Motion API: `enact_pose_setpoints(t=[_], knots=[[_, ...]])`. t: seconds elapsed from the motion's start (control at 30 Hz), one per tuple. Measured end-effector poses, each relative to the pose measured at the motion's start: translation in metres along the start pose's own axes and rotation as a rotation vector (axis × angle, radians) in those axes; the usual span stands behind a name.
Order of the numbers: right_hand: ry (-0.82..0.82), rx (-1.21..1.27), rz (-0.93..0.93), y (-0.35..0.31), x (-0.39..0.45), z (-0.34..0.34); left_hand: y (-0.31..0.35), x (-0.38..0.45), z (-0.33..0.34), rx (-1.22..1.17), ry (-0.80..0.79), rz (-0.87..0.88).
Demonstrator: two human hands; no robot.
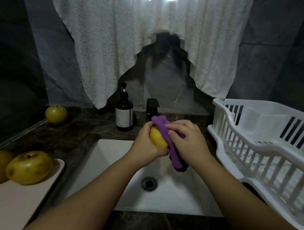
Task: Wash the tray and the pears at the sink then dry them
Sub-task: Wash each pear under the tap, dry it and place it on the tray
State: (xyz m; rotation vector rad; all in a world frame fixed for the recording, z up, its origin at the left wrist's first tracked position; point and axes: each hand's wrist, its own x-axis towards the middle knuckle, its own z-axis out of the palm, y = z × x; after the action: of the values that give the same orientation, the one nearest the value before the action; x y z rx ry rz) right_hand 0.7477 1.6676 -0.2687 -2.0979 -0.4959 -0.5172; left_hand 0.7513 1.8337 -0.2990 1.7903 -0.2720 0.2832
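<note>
A smooth, round yellow pear (157, 139) is held above the white rectangular sink (109, 158), cupped in the left hand (146, 146), whose fingers curl round the fruit's near side. Draped over the pear's top and right flank is a soft purple cloth (166, 133), its loose end hanging down toward the basin. The right hand (187, 140) presses the cloth against the fruit, fingers bent and gripping the fabric.

Below, a round metal drain (149, 183) sits in the glossy sink floor. Behind the hands stand a brown pump bottle (124, 114) with a pale label and a dark, boxy tap (152, 107), both on the mottled dark stone counter (61, 136).

At lower left, a flat, pale pink tray (17, 201) with rounded corners rests on the counter beside the sink; two greenish-yellow pears (29, 167) with brown speckles and sunken stem ends lie on its far end, touching each other. A fourth pear (56, 114) sits alone in the counter's back left corner.

To the right, a white plastic dish rack (263, 148) with slatted sides stands on the counter. A nubbly white towel (127, 47) hangs across the dark tiled wall above.
</note>
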Motion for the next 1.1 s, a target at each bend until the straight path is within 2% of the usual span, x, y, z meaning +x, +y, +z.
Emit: enact_pose_setpoints(t=[0.1,0.17,0.3,0.33,0.4,0.47,0.57,0.73,0.87,0.97,1.03,1.1], knots=[[-0.127,0.057,-0.009,0.009,-0.005,0.015,-0.012,-0.004,0.0,-0.048,-0.048,0.029],[-0.151,0.122,0.047,0.013,-0.003,0.024,-0.015,-0.006,-0.003,-0.02,-0.061,0.032],[-0.09,0.643,0.377,0.017,-0.006,0.035,-0.022,-0.006,-0.007,0.024,-0.063,0.047],[-0.091,0.683,0.39,0.019,-0.007,0.035,-0.023,-0.006,-0.008,0.033,-0.076,0.046],[-0.065,0.574,0.255,0.021,-0.009,0.033,-0.021,-0.006,-0.006,0.058,-0.108,0.06],[-0.036,0.352,0.11,0.019,-0.009,0.029,-0.016,-0.006,-0.002,0.117,-0.125,0.077],[-0.08,0.142,0.018,0.02,-0.009,0.026,-0.014,-0.009,0.005,0.153,-0.115,0.103],[-0.072,0.443,0.205,0.024,-0.008,0.031,-0.018,-0.01,0.003,0.26,-0.12,0.07],[-0.065,0.205,0.129,0.025,-0.009,0.033,-0.018,-0.009,0.007,0.258,-0.211,-0.052],[-0.085,0.117,0.085,0.024,-0.01,0.032,-0.019,-0.01,0.005,0.164,-0.217,-0.047],[-0.085,0.248,0.098,0.024,-0.011,0.031,-0.021,-0.01,0.002,0.131,-0.158,-0.02],[-0.089,0.465,0.186,0.025,-0.01,0.031,-0.024,-0.01,0.001,0.137,-0.121,-0.013]])
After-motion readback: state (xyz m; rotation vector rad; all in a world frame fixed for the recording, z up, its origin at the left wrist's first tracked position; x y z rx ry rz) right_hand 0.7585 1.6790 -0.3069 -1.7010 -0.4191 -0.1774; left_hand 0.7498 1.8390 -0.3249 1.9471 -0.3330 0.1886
